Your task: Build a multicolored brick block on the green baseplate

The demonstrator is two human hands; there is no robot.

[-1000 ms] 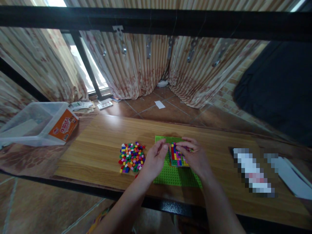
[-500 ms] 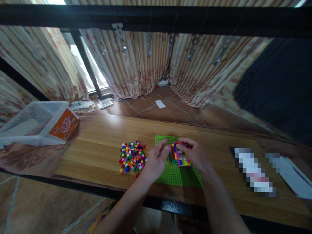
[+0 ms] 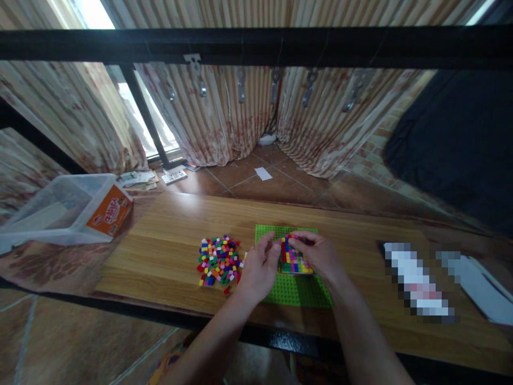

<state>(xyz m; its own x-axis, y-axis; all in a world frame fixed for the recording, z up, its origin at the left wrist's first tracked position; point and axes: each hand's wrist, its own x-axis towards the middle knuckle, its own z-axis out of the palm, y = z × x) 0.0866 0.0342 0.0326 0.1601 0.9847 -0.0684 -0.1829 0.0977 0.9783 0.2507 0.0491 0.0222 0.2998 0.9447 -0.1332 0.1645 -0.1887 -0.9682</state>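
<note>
A square block of small multicoloured toy bricks sits on a green studded baseplate. My right hand grips the block from its right side, thumb over the top and fingers along the far edge. Just left of the block, my left hand is open, its thumb and fingers apart with nothing visible between them. A heap of loose bricks in many colours lies on the table left of that hand, and some bricks beside the wrist are partly covered.
The wooden table has a clear plastic bin with an orange label beyond its left end. A blurred-out item and a white sheet-like object lie to the right. A dark metal bar crosses above.
The left hand's thumb and fingers have spread a little and shifted slightly. The right hand stays at the block. The whole view has tilted slightly.
</note>
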